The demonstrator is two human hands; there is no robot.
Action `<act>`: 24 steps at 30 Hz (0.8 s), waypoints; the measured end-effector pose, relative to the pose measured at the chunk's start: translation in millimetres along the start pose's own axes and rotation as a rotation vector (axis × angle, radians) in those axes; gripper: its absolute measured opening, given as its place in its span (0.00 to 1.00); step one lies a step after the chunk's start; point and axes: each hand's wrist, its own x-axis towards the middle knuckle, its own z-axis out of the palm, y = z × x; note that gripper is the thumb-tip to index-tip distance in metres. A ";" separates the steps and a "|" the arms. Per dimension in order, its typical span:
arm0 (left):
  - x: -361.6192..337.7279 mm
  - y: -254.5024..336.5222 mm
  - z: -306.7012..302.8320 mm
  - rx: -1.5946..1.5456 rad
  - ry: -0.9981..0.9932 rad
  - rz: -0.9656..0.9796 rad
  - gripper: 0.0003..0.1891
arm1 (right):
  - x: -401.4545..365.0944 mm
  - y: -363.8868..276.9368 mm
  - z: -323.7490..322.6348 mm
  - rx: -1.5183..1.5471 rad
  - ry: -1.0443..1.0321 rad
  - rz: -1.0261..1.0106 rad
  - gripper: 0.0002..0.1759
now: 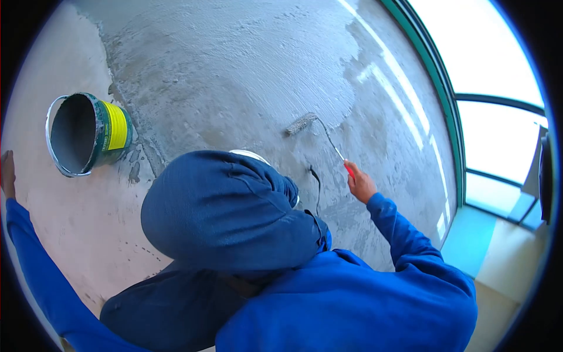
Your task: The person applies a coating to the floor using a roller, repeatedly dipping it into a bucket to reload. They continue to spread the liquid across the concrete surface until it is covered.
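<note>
My right hand (360, 185) is closed around the red handle of a paint roller (301, 124), to the right of my bent knee. The roller's grey-smeared sleeve lies on the wet grey coating (281, 70) that covers much of the floor. At the far left edge my left hand (8, 174) shows only in part. It looks laid flat against the pale surface, fingers stretched out, and I see nothing in it. Between that hand and my knee stands a dark green bucket (101, 130) with a yellow label and a wire handle, its inside coated grey.
Bare pale floor (64, 217) lies on the left, with grey drips near the bucket. A green-framed window (446, 94) runs along the right, its light reflecting on the wet coating. A thin black strap or cord (317, 186) shows beside my knee.
</note>
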 end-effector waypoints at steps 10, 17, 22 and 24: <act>26.3 -180.3 163.4 0.073 -0.054 -0.185 0.26 | -33.6 -27.8 -42.2 -0.030 0.038 0.304 0.18; 4.1 -169.3 179.5 0.088 -0.064 -0.114 0.23 | -32.9 -48.4 -13.0 -0.120 0.024 0.304 0.20; -4.6 -139.6 161.3 -0.001 -0.062 -0.115 0.22 | 15.1 -53.1 2.4 -0.100 0.074 0.244 0.20; -2.3 -137.2 166.8 0.014 -0.053 -0.089 0.22 | 52.8 -62.0 -1.1 -0.044 0.091 0.195 0.20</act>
